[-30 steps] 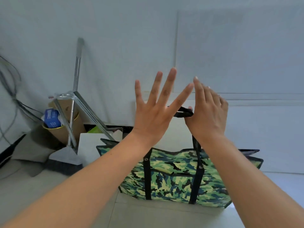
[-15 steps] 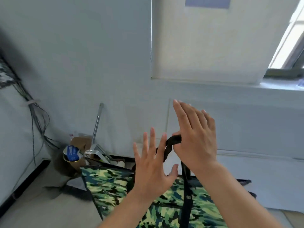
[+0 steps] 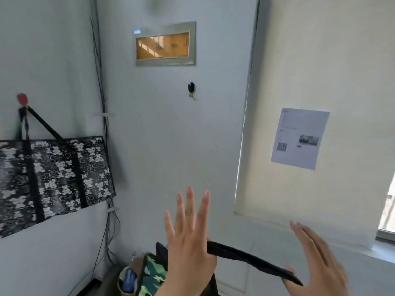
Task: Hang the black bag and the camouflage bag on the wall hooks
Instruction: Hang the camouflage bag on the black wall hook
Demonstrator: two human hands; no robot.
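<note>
The black bag (image 3: 53, 178), printed with white figures, hangs by its straps from a red hook (image 3: 22, 99) on the left wall. A free black hook (image 3: 191, 88) sits higher up on the middle wall. The camouflage bag (image 3: 152, 276) shows only its top corner at the bottom edge. Its black strap (image 3: 248, 258) is stretched between my hands. My left hand (image 3: 189, 246) holds one end from behind, fingers spread upward. My right hand (image 3: 318, 261) holds the other end at the thumb, fingers also extended. Both hands are well below the black hook.
Cables (image 3: 100, 82) run down the wall corner beside the black bag. A framed panel (image 3: 165, 44) is above the black hook. A roller blind (image 3: 320, 103) with a paper sheet (image 3: 299, 137) covers the window on the right. A bin with a blue item (image 3: 128, 278) stands below.
My view has swung up from the floor to the wall, showing both hooks and the hung black bag. My hands have moved apart, pulling the strap taut between them, with the bag lifted.
</note>
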